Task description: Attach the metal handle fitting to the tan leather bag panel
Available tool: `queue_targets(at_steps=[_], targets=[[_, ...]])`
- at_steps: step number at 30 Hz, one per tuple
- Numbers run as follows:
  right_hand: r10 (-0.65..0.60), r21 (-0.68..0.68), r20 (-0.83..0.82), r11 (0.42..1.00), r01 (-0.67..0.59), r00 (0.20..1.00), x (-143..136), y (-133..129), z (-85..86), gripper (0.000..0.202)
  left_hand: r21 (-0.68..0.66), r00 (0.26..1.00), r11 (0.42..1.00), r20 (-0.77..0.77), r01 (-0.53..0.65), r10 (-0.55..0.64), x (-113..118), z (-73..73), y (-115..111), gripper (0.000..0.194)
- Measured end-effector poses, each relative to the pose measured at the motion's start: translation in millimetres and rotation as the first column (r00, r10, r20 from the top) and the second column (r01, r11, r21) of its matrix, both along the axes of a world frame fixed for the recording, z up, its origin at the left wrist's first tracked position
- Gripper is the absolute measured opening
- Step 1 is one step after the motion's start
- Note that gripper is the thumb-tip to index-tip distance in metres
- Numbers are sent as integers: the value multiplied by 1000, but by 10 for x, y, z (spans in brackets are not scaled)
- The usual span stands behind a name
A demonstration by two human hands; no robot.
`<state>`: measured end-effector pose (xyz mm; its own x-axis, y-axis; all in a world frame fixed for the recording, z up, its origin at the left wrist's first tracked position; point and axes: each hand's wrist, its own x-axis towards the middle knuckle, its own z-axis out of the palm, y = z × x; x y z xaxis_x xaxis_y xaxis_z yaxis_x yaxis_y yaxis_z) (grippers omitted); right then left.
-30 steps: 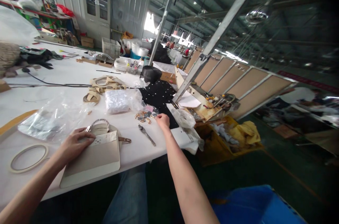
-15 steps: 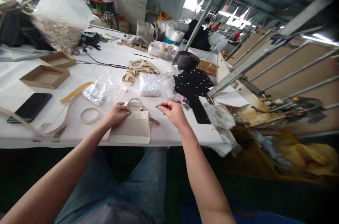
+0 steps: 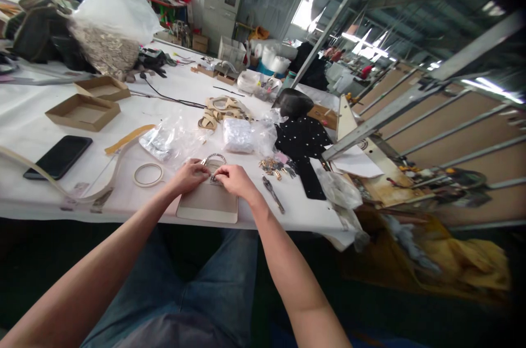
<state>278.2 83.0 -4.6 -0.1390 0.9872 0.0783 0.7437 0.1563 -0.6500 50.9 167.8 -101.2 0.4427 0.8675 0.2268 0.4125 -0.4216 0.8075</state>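
Beige bag panel [image 3: 207, 206] (no legible writing)

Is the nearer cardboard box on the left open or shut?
Open: the cardboard box has no lid, and its bare inside floor shows, with nothing visible in it.

Tape ring [image 3: 148, 175] left of panel [image 3: 207, 209]; pliers [image 3: 273, 194] right.

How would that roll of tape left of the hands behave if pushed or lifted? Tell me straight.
The tape roll lies flat on the white table, so a push would probably slide it rather than roll it. It is a thin open ring, likely light and easy to pinch. Set on edge, it could well roll away. It lies apart from the left hand.
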Motion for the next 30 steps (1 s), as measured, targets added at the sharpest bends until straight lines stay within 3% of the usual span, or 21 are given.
queue_targets(at_steps=[8, 30], targets=[[-51, 1, 110, 999, 51, 993, -135, 24, -68, 17, 11, 1000, 1000, -15, -1, 1, -51, -47, 20, 30], [-153, 236, 149, 965, 115, 977, -226, -159, -288, 14, 29, 1000, 1000, -18, 4, -4, -59, -24, -3, 35]])
